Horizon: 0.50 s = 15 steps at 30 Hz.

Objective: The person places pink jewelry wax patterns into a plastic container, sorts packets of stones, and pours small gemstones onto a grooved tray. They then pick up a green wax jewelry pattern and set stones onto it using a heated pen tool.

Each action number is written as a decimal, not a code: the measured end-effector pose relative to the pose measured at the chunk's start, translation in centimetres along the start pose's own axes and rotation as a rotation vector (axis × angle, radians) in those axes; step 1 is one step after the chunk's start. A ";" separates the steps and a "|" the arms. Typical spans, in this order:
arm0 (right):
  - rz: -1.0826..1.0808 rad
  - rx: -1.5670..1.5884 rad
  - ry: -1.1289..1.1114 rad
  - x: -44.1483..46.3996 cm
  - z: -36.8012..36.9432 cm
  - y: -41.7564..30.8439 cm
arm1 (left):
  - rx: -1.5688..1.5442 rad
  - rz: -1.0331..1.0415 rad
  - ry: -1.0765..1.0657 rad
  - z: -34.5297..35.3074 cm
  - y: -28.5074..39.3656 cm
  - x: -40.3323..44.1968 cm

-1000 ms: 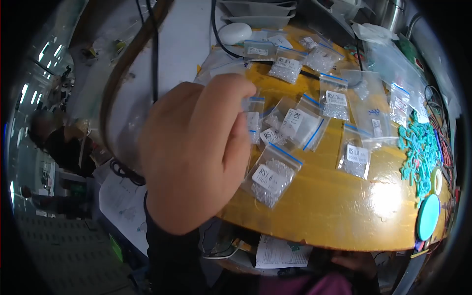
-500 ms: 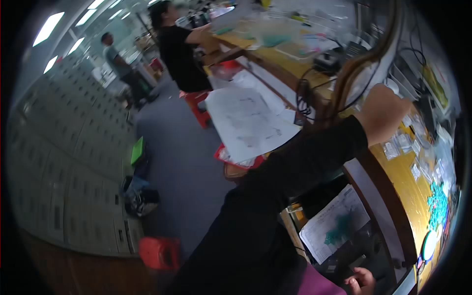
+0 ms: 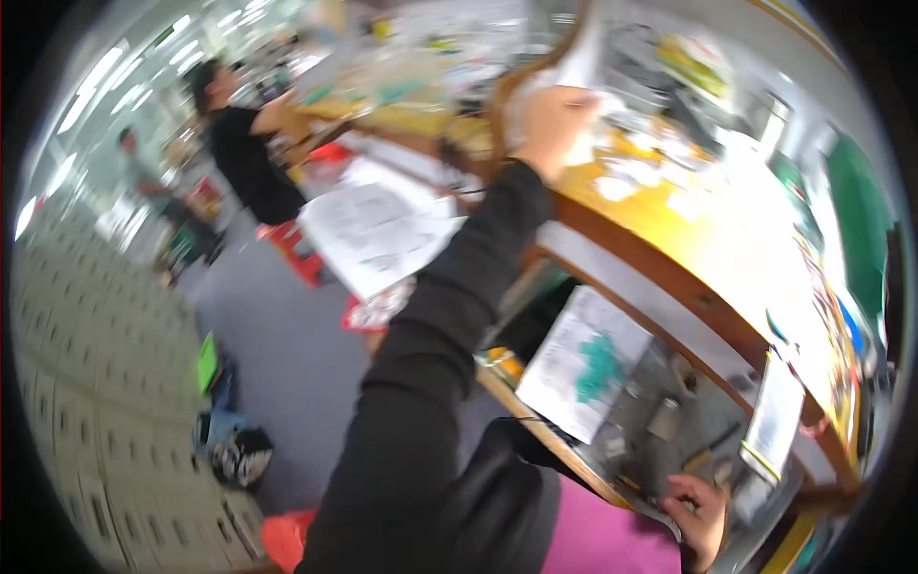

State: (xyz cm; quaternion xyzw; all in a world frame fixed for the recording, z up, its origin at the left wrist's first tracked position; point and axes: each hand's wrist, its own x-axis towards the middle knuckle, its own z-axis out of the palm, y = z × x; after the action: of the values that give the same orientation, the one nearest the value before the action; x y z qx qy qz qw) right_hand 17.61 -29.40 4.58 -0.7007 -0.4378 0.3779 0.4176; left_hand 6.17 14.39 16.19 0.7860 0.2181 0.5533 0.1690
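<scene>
My left hand [image 3: 557,129] is stretched out over the left part of the yellow worktop [image 3: 598,206], its fingers curled and blurred; what it holds, if anything, cannot be made out. Small plastic bags [image 3: 617,184], washed out by glare, lie just right of it. Low at the right, my right hand [image 3: 698,517] rests with loosely bent, parted fingers at the edge of an open drawer [image 3: 641,459] under the worktop. Inside the drawer are a printed sheet [image 3: 564,383] and a heap of green pieces [image 3: 600,368] on it.
A large paper sheet [image 3: 373,230] lies left of my arm. One person in black [image 3: 251,158] sits at a farther bench; another person [image 3: 158,191] is beyond. Drawer cabinets [image 3: 76,402] line the left side. A red stool [image 3: 287,538] stands at the bottom.
The view swung left toward the aisle, then partly back right. More of the drawer and my right hand show now. The worktop has turned much brighter and blurred.
</scene>
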 end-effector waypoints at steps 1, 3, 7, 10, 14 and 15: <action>-0.005 -0.023 0.022 -0.3 0.0 -0.6 | -0.083 -0.061 -0.052 -0.1 0.0 0.1; -0.016 -0.072 0.023 -1.3 -1.0 -1.4 | -0.087 -0.080 -0.042 -0.1 -0.4 0.5; -0.181 -0.176 -0.135 -2.8 -3.4 -3.3 | -0.435 -0.188 0.111 0.7 0.2 0.6; -0.462 -0.298 -0.284 -3.8 -6.2 -4.5 | -0.524 -0.271 0.112 1.0 2.2 0.3; -0.716 -0.333 -0.398 -3.8 -8.4 -8.0 | -0.586 -0.316 -0.022 1.5 3.4 -0.1; -0.773 -0.342 -0.421 -3.8 -9.1 -8.7 | -0.708 -0.321 -0.082 1.5 5.1 -0.5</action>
State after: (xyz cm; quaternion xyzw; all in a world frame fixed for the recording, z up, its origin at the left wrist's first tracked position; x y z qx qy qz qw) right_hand 21.88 -32.87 16.50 -0.4532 -0.7977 0.2510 0.3086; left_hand 8.25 9.77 17.87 0.6564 0.1266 0.5289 0.5228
